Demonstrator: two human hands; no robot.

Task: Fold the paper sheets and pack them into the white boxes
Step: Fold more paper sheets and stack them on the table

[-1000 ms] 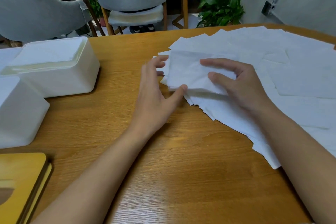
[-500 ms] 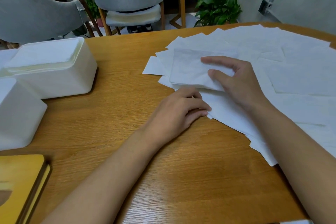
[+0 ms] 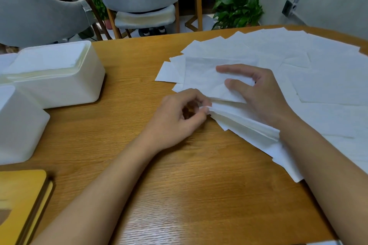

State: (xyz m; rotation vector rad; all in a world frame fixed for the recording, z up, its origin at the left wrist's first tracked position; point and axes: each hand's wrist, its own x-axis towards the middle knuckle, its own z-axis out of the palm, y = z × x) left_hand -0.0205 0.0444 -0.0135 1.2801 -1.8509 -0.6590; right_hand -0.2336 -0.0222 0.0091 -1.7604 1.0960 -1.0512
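Right now the left hand [image 3: 177, 119] has its fingers [image 3: 203, 103] curled narrow, pinching a lifted corner at the near edge of the paper sheets [image 3: 328, 77]. These sheets lie fanned across the right side of the counter [image 3: 179, 185]. The right hand [image 3: 260, 95] lies fairly flat, index finger and thumb stretched out, pressing on the top sheet [image 3: 201, 77] and gripping nothing.

Main risk: the pinched edge looks like several thin layers, so the left hand likely grabs more than 1 sheet. How many it actually holds cannot be told. A thick pinch would give a bulky, uneven fold.

2nd risk: the pinched corner sits under the sheet that the right hand pins. Pulling against that pressure could tear or crumple the soft paper, or drag the whole fan toward the counter edge.

3rd risk: if the right hand lifts too early, the loose overlapping sheets slide and lose alignment, so the crease goes crooked.

Packing looks tight too. The far white box [image 3: 59, 89] already shows a stack near its rim, and a sloppy fold may not sit flat there. The near white box [image 3: 22, 131] is just beside it, well apart from the sheets; its contents are not visible. Nothing folded is in hand yet.
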